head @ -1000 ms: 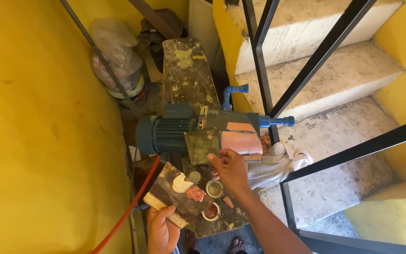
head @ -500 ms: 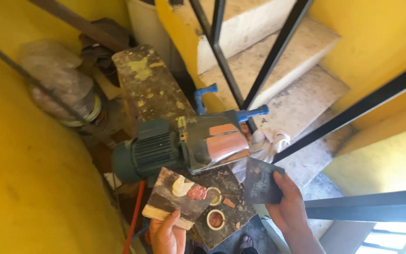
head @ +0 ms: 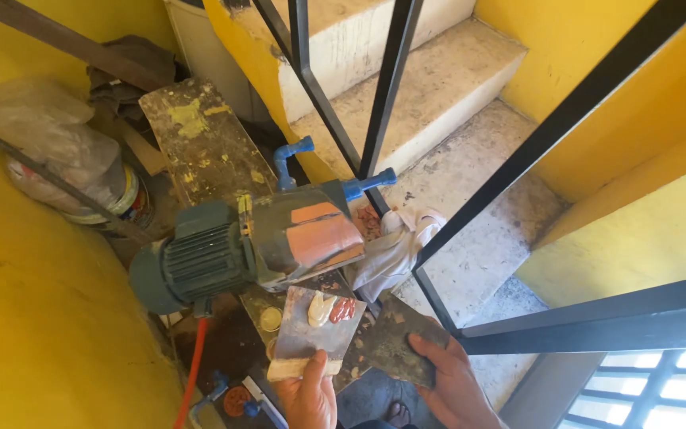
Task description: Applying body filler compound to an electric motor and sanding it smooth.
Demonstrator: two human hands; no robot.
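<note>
Two hands show only in part at the bottom edge: your wrists and forearms are cut off by the frame. Your left hand has its grip closed on the near end of a small board, thumb on top, fingers hidden beneath it. Dabs of cream and red-brown paste sit at the far end of that board, well ahead of your thumb. Your right hand grips a dark, stained flat blade, fingers wrapped over its near edge; it may be a scraper, though its handle is covered by your palm. The blade lies just beside the board, on its right, and whether the two touch is hard to tell. Beyond both stands a grey-green electric motor with a pump body patched in orange, resting on a paint-spattered plank. A white rag lies by the black railing, partly hidden behind the pump.
</note>
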